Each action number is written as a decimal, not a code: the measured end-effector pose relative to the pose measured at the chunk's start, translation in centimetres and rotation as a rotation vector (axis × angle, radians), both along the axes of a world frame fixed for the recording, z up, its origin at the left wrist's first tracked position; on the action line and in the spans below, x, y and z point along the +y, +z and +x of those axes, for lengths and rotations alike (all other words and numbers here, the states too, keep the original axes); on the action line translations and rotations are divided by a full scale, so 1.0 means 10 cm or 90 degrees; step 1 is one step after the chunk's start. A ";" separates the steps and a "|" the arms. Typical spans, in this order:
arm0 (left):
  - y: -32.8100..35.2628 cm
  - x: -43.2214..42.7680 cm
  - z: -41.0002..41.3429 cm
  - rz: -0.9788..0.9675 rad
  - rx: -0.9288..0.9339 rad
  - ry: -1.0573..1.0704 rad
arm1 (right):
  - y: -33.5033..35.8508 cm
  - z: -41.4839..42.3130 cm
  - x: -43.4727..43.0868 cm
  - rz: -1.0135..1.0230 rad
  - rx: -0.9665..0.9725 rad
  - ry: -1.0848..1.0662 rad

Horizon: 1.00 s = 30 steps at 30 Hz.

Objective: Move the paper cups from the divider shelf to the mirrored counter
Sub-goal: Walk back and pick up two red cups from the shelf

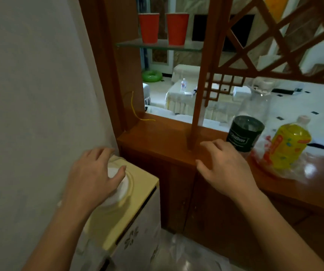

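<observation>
Two red paper cups stand upright side by side on a glass shelf (192,48) of the wooden divider, the left cup (149,28) and the right cup (177,29) a small gap apart. My left hand (94,173) hovers low over a cream water dispenser top, fingers spread, holding nothing. My right hand (222,165) is at the front edge of the glossy brown wooden counter (157,133), fingers apart and empty. Both hands are well below the cups.
On the counter to the right stand a dark-labelled clear bottle (244,133) and a yellow oil bottle (289,143) on a plastic bag. A wooden post (198,106) and lattice screen (274,45) rise right of the cups. A white wall (30,94) is at left.
</observation>
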<state>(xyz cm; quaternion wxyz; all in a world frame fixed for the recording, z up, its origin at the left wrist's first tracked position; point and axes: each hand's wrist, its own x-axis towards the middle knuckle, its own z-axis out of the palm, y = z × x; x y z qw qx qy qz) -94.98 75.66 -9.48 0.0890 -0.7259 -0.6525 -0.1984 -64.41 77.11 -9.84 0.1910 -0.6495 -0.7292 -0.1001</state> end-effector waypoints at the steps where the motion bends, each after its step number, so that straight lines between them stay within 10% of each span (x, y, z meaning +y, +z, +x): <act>1: 0.03 0.17 -0.04 -0.003 -0.002 0.002 | 0.04 -0.04 0.17 0.001 0.005 0.000; 30: 1.79 2.75 0.00 0.248 -0.275 -0.160 | 1.80 -0.49 2.13 0.238 0.202 0.100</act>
